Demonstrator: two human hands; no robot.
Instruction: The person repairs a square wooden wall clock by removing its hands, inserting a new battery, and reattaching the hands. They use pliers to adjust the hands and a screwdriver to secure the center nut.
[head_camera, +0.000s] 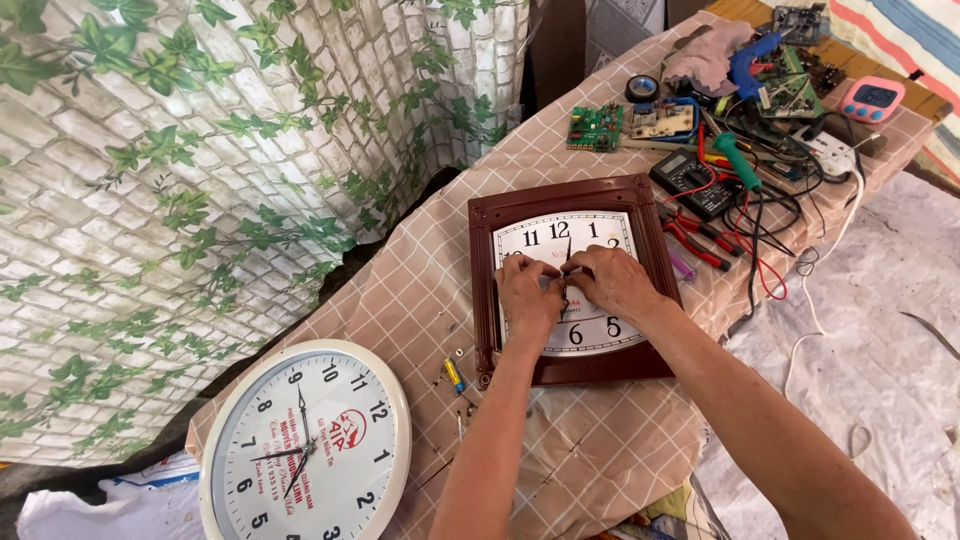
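Note:
A rectangular wall clock (556, 204) with a dark brown frame and a white dial lies face up on the checked tablecloth (410, 300). Both my hands rest on its dial. My left hand (527, 296) and my right hand (610, 280) meet at the dial's centre, fingertips pinched around the clock hands (566, 268). One thin black hand points up toward the top numeral. The hub itself is hidden under my fingers.
A round white clock (305, 445) lies at the table's near left corner. A small battery (454, 375) and loose screws sit left of the brown frame. Red pliers (695, 240), a multimeter (690, 180), circuit boards (595, 127), wires and a glue gun (750, 60) crowd the far end.

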